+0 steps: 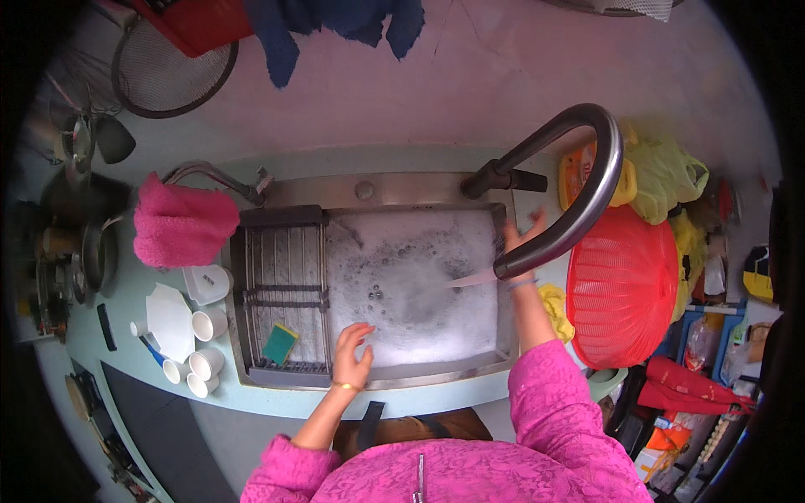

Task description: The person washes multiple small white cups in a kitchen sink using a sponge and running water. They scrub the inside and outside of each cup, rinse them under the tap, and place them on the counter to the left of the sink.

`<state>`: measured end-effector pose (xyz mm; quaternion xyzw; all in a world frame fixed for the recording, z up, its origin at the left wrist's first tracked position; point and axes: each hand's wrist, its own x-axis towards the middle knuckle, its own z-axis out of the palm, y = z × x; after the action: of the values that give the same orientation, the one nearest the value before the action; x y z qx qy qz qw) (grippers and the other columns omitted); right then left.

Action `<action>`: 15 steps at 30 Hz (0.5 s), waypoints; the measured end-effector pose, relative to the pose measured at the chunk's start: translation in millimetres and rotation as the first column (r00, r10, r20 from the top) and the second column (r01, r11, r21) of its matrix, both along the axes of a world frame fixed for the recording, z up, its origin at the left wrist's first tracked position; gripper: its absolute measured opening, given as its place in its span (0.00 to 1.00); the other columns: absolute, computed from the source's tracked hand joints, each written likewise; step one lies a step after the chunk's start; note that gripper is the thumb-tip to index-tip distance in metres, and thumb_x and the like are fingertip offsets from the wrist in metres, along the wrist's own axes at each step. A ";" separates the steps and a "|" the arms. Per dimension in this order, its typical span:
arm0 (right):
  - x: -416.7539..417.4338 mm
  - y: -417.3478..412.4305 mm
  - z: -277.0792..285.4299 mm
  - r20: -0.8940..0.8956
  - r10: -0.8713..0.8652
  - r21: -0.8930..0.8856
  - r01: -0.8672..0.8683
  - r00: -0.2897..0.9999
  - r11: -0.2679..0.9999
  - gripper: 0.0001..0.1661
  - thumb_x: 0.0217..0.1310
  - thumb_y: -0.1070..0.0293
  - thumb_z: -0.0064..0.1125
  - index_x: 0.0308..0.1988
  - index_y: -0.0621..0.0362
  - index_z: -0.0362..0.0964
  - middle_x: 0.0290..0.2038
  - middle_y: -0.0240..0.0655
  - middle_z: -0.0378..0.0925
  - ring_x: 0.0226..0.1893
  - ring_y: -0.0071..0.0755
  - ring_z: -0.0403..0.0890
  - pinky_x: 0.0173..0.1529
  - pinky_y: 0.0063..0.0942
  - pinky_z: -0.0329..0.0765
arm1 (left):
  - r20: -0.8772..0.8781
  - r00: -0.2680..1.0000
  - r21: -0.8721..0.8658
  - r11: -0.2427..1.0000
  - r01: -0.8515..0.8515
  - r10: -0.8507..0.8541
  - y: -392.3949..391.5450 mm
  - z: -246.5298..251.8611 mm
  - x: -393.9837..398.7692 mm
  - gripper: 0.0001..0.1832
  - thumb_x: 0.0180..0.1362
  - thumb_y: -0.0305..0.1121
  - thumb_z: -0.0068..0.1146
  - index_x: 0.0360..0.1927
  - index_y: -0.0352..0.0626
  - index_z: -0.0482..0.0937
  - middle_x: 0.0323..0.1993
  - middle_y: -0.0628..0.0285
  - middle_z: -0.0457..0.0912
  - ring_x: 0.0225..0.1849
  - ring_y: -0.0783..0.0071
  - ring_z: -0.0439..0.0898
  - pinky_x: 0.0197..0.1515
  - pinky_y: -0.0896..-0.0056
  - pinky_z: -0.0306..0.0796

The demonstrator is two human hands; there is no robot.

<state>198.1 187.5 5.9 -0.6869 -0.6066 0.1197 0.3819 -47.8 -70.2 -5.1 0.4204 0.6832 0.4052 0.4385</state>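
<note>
My left hand [353, 357] hovers at the front left of the sink basin, fingers apart and nothing in it. A tall metal faucet [613, 157] arches over the right side, pouring a stream of water [473, 278] into white, bubbly suds [409, 342]. Partly hidden behind the spout, my right hand [514, 240] reaches along the sink's right edge with fingers spread, below the faucet's dark lever [528, 181]. Across the sink's left side sits a metal rack [284, 254] with dark ends. A green and yellow sponge [280, 344] lies on it.
On the left counter are white cups [209, 324], a white plastic container [206, 284] and a pink cloth [185, 220] draped over a second tap [217, 174]. A red plastic basket [622, 289] leans at the right, beside a yellow cloth [553, 312] and a yellow-green plastic bag [660, 173].
</note>
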 end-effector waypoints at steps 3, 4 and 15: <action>3.2 41.3 35.0 -0.281 -0.018 -0.102 -0.012 0.960 0.995 0.37 0.45 0.64 0.57 0.55 0.67 0.56 0.46 0.49 0.69 0.50 0.43 0.69 0.55 0.31 0.62 | -0.156 0.981 -0.027 0.993 0.113 -0.116 10.9 -44.8 27.2 0.24 0.43 0.20 0.51 0.48 0.42 0.70 0.50 0.54 0.67 0.55 0.59 0.66 0.54 0.67 0.64; 9.1 54.6 37.1 -0.395 0.042 -0.132 -0.101 0.918 0.986 0.38 0.44 0.65 0.57 0.55 0.68 0.55 0.48 0.50 0.68 0.52 0.43 0.68 0.56 0.30 0.61 | -0.184 0.975 -0.052 0.991 0.120 -0.127 13.6 -58.2 33.5 0.25 0.43 0.21 0.52 0.49 0.42 0.69 0.51 0.53 0.66 0.55 0.56 0.65 0.56 0.65 0.62; 5.3 -56.1 -53.6 -0.062 0.385 -0.396 -0.377 0.921 0.838 0.31 0.46 0.66 0.57 0.52 0.61 0.62 0.47 0.43 0.68 0.49 0.42 0.69 0.54 0.34 0.64 | -0.297 0.940 -0.423 0.906 0.027 -0.166 54.9 -121.3 52.9 0.34 0.42 0.26 0.54 0.57 0.38 0.60 0.55 0.45 0.60 0.56 0.48 0.61 0.59 0.60 0.56</action>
<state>203.4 131.4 -47.7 -0.6172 -0.6973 0.3076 0.1958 5.1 -15.3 -126.4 0.4133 0.7943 0.1542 0.4178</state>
